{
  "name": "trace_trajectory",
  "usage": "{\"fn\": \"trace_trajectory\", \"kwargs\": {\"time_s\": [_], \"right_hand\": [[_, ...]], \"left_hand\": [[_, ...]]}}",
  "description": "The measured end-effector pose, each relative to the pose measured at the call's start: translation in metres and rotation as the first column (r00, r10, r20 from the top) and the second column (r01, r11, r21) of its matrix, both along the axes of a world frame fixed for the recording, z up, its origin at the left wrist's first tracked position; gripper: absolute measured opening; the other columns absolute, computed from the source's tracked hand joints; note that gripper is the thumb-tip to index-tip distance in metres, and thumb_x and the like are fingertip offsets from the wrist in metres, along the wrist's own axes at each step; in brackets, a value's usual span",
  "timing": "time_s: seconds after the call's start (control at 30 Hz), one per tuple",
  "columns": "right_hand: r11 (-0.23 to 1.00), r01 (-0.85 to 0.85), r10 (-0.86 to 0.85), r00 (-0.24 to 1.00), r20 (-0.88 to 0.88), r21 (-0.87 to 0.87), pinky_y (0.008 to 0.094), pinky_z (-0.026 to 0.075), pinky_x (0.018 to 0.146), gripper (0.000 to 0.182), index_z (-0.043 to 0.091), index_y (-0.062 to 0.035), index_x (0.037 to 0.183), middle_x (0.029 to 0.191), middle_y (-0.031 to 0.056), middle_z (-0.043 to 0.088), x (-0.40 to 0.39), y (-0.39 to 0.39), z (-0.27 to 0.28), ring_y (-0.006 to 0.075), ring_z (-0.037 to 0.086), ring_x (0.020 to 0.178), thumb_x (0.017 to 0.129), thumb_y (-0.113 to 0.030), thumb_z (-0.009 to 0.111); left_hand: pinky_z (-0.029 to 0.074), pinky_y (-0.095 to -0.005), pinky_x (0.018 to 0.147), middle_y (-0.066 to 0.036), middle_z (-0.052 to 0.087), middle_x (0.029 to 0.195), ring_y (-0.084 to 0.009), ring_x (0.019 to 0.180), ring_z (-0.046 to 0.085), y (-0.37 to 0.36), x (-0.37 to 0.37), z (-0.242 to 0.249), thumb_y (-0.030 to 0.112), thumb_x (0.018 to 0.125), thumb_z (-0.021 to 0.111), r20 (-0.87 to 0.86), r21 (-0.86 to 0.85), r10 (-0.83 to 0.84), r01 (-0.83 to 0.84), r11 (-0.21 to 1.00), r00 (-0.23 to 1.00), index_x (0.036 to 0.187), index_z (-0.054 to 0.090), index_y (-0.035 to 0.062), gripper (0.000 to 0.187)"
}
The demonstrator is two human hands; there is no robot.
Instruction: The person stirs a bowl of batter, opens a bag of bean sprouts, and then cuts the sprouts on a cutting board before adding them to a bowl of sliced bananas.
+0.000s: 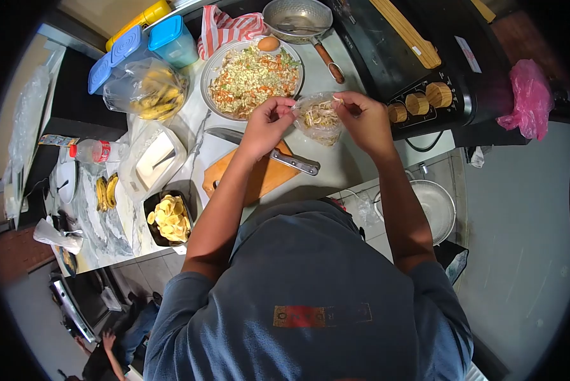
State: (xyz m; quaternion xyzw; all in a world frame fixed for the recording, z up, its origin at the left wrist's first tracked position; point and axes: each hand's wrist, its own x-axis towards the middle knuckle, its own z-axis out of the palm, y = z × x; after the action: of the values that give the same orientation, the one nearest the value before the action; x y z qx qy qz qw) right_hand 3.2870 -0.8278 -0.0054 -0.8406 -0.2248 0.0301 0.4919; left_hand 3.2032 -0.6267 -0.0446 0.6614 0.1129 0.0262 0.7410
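While you hold it between both hands, the bag sits just above the counter's edge.
Left hand (267, 119): your fingers pinch the left rim of the clear plastic bag (319, 118).
Right hand (363, 117): your fingers pinch the bag's right rim.
Bag: long axis runs hand to hand, mouth facing up towards you, pale shreds inside.
Below: knife (277, 154) lying across the wooden board (254, 175), blade pointing left.
Beyond: plate of chopped salad (252, 77), an egg (268, 43) on its rim.
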Motion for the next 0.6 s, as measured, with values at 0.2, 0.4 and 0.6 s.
{"fn": "trace_trajectory", "kwargs": {"time_s": [0.2, 0.4, 0.6], "right_hand": [[0.998, -0.008, 0.011, 0.999, 0.050, -0.068, 0.0282, 0.053, 0.066, 0.019, 0.070, -0.0027, 0.100, 0.076, 0.0132, 0.069, -0.008, 0.000, 0.010, 0.0175, 0.067, 0.066, 0.083, -0.012, 0.070], [0.999, -0.035, 0.042, 0.982, 0.183, -0.040, 0.0285, 0.052, 0.065, 0.019, 0.070, -0.0038, 0.100, 0.077, 0.0136, 0.068, -0.006, 0.000, 0.008, 0.0181, 0.066, 0.066, 0.082, -0.010, 0.069], [1.000, 0.017, -0.017, 1.000, -0.010, 0.020, 0.0241, 0.049, 0.063, 0.020, 0.070, -0.0027, 0.101, 0.075, 0.0097, 0.068, 0.002, -0.008, 0.003, 0.0097, 0.062, 0.065, 0.083, -0.011, 0.072]], "left_hand": [[0.044, -0.0201, 0.075, 0.004, 0.057, 0.087, -0.0046, 0.081, 0.054, 0.002, -0.001, -0.001, 0.006, 0.090, 0.064, -0.014, 0.047, -0.028, 0.028, 0.998, 1.000, 0.110, 0.059, 0.0010, 0.021], [0.044, -0.0200, 0.074, 0.004, 0.057, 0.087, -0.0045, 0.081, 0.053, 0.001, -0.002, 0.002, 0.006, 0.090, 0.063, -0.013, 0.038, -0.029, 0.030, 0.999, 0.999, 0.109, 0.059, 0.0001, 0.020], [0.044, -0.0204, 0.074, 0.003, 0.058, 0.089, -0.0055, 0.081, 0.054, 0.003, -0.003, 0.000, 0.006, 0.090, 0.063, -0.006, 0.048, -0.025, 0.025, 0.999, 1.000, 0.109, 0.059, 0.0000, 0.020]]}}
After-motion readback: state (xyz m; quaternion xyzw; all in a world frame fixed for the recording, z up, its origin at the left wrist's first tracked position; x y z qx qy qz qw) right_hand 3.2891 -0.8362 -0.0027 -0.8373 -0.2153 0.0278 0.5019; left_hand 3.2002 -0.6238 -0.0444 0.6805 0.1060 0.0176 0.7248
